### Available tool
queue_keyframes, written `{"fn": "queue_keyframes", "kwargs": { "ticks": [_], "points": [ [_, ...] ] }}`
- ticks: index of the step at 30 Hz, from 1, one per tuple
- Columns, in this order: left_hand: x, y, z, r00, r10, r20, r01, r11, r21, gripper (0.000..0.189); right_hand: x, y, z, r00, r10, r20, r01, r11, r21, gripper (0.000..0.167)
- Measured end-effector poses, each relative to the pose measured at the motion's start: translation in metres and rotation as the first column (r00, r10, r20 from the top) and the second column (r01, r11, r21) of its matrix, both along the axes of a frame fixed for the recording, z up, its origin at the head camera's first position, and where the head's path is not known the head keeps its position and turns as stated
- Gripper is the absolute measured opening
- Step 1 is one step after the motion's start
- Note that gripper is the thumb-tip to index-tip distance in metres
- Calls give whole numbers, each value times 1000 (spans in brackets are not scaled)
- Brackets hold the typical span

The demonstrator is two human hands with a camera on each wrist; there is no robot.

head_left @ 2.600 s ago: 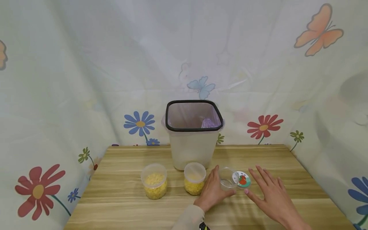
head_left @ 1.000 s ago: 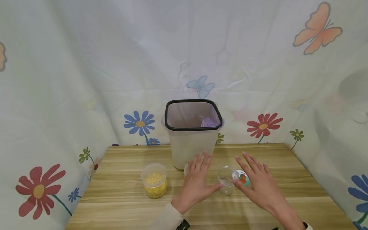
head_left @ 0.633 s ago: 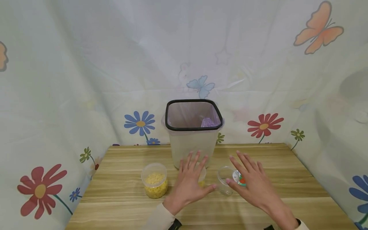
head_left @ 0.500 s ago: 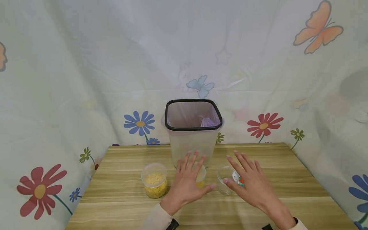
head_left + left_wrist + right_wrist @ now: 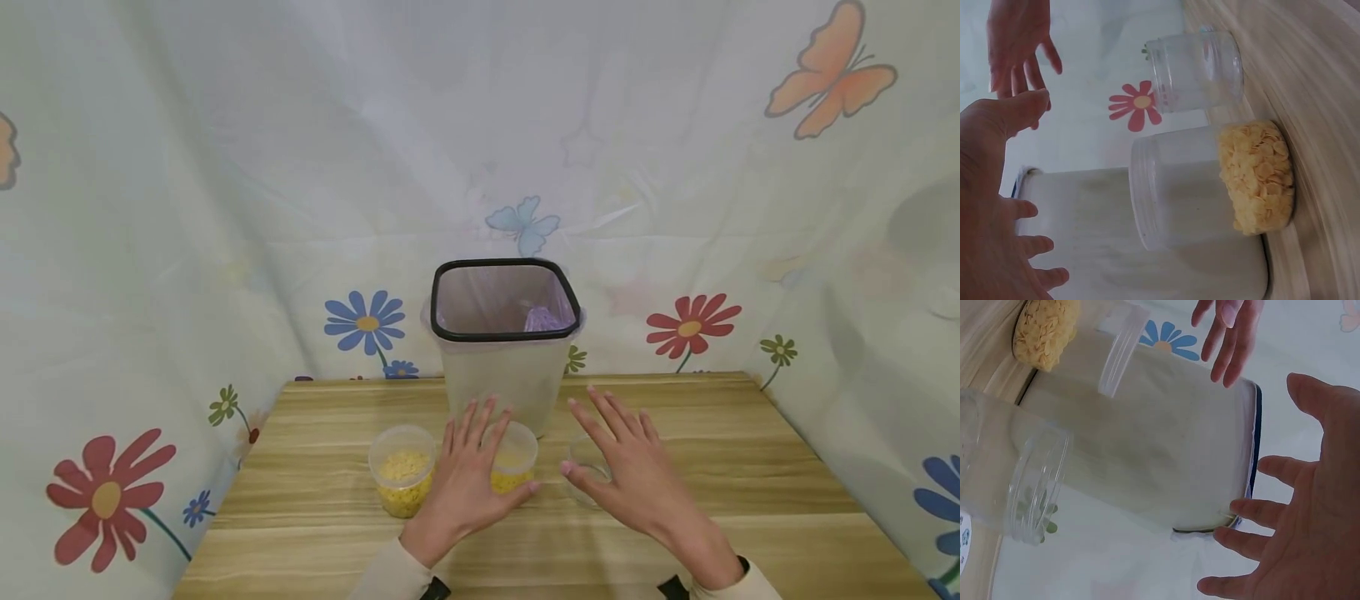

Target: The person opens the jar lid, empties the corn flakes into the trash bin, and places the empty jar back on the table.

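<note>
My left hand (image 5: 467, 490) hovers with spread fingers in front of the middle plastic jar (image 5: 516, 454), which holds yellow flakes (image 5: 1257, 178). My right hand (image 5: 637, 475) is also spread, palm down, above an upright clear jar (image 5: 582, 475) with nothing visible inside. Neither hand holds anything, and the wrist views show gaps between the hands and the jars. Left of my left hand stands a wider jar of yellow flakes (image 5: 402, 475). The right hand covers the round printed lid in the head view; only its edge (image 5: 964, 540) shows in the right wrist view.
A pale waste bin (image 5: 498, 379) with a black rim and purple liner stands behind the jars. All of it rests on a wood-grain table (image 5: 315, 467). A curtain (image 5: 360, 150) with flowers and butterflies hangs behind and at both sides.
My left hand has left the clear jar's side and moved left, across the middle jar. My right hand has moved left over the clear jar, covering the lid. The jars stay put.
</note>
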State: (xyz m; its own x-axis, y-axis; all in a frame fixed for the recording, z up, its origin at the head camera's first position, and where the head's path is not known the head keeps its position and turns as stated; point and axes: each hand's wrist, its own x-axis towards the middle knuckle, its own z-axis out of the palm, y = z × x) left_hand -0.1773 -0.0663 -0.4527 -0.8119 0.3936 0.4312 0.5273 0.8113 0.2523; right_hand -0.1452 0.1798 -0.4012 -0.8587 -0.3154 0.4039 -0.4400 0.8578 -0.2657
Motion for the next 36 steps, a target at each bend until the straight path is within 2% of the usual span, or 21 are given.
{"fn": "queue_keyframes", "kwargs": {
  "ticks": [8,11,15,19,22,26,29,33,36],
  "points": [
    [-1,-7,-11,998,-14,69,6,993,118,100,-5,-9,-6,999,31,-21,-31,1000,-7,78],
    [-1,-6,-15,998,-31,62,19,983,180,106,-5,-11,-6,999,34,-27,-34,999,-7,77],
    [-2,-1,-21,997,-51,50,35,958,284,117,-5,-13,-5,999,40,-29,-40,999,-8,77],
    [-5,3,-29,991,-79,112,27,915,403,123,-5,-16,-4,998,54,-24,-54,998,-17,77],
    [-8,5,-35,970,-115,213,-7,866,500,125,-5,-17,-5,998,60,-27,-61,998,-22,76],
    [-11,6,-44,927,-156,341,-77,811,580,127,-5,-19,-6,997,66,-31,-67,998,-22,75],
    [-15,6,-50,905,-165,393,-113,796,595,127,-6,-20,-6,997,78,-26,-79,997,-19,76],
    [-21,6,-60,896,-170,411,-132,781,610,127,-7,-23,-6,996,90,-22,-91,996,-17,76],
    [-26,9,-68,890,-188,414,-137,757,639,126,-6,-23,-8,996,88,-20,-88,996,-15,76]
  ]
}}
